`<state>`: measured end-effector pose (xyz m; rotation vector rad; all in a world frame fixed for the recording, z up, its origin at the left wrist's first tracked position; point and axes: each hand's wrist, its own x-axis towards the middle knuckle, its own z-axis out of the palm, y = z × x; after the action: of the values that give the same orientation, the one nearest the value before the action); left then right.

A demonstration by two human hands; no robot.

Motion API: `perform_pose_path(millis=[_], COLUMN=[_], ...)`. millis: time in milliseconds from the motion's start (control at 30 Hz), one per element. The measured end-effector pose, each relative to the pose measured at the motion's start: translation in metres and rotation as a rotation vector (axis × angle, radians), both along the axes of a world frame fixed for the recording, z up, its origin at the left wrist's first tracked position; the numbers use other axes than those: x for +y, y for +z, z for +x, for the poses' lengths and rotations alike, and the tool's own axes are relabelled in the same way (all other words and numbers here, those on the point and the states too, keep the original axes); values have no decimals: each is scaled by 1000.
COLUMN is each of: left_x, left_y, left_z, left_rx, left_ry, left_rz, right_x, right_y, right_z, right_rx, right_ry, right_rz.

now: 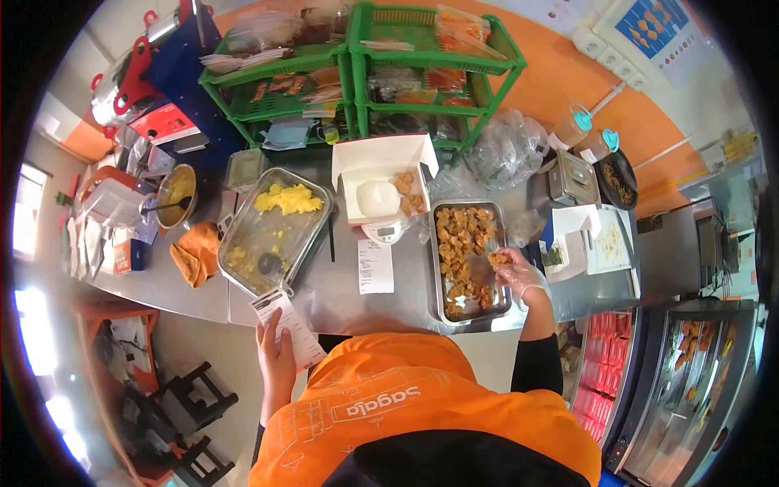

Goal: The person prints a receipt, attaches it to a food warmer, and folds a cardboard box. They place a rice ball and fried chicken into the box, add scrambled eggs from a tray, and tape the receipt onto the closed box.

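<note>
My left hand [278,357] holds a printed paper receipt [290,331] at the table's front edge. Over the right side of a metal tray [438,310] is my right hand [522,277], in a clear plastic glove, its fingertips pinching a piece of fried chicken [498,260]. Many more browned pieces [466,239] fill the tray. To its left, an open white box [350,180] sits on a small digital scale [382,233], with a mound of white rice [378,199] and a few chicken pieces [408,192] inside. A second receipt [376,266] lies flat before the scale.
A glass dish [316,235] with scrambled egg [288,197] stands left, near an orange cloth [196,253] and a bowl [177,195]. Green racks [355,61] rise behind the box. At right are a lidded metal container [573,177], squeeze bottles [574,126] and a white cutting board [608,243].
</note>
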<state>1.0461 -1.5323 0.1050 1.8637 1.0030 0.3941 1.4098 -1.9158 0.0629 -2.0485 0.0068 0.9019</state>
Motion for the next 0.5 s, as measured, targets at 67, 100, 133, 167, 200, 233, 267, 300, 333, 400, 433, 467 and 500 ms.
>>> perform_pose_path(millis=[67, 100, 133, 167, 200, 233, 267, 300, 333, 400, 433, 467, 500], left_x=[4, 7, 9, 9, 10, 10, 10, 11, 13, 17, 19, 20, 22], left_y=[2, -1, -2, -1, 2, 4, 6, 9, 10, 9, 7, 2, -4], left_z=[-2, -3, -5, -6, -4, -3, -3, -3, -4, -11, -15, -20, -27], left_rx=[10, 28, 47, 36, 24, 12, 10, 7, 3, 13, 17, 8, 1], left_ry=[-1, -9, -18, -15, -13, -9, 2, 14, 26, 54, 71, 102, 134], left_rz=[38, 73, 106, 87, 69, 51, 35, 21, 7, 21, 27, 15, 1], right_x=[12, 30, 50, 75, 98, 120, 140, 160, 180, 197, 201, 205, 209], right_y=[-5, 3, 13, 29, 36, 42, 42, 42, 39, 37, 37, 36, 39], right_z=[9, 12, 14, 17, 19, 21, 25, 28, 33, 35, 36, 38, 39], right_rx=[-17, -31, -44, -61, -187, -313, -458, -610, -783, -958, -960, -962, -883], right_ry=[3, 18, 32, 121, 211, 300, 378, 444, 497, 569, 590, 613, 605], right_rz=[207, 299, 390, 357, 284, 211, 181, 144, 152, 94, 28, -38, -117])
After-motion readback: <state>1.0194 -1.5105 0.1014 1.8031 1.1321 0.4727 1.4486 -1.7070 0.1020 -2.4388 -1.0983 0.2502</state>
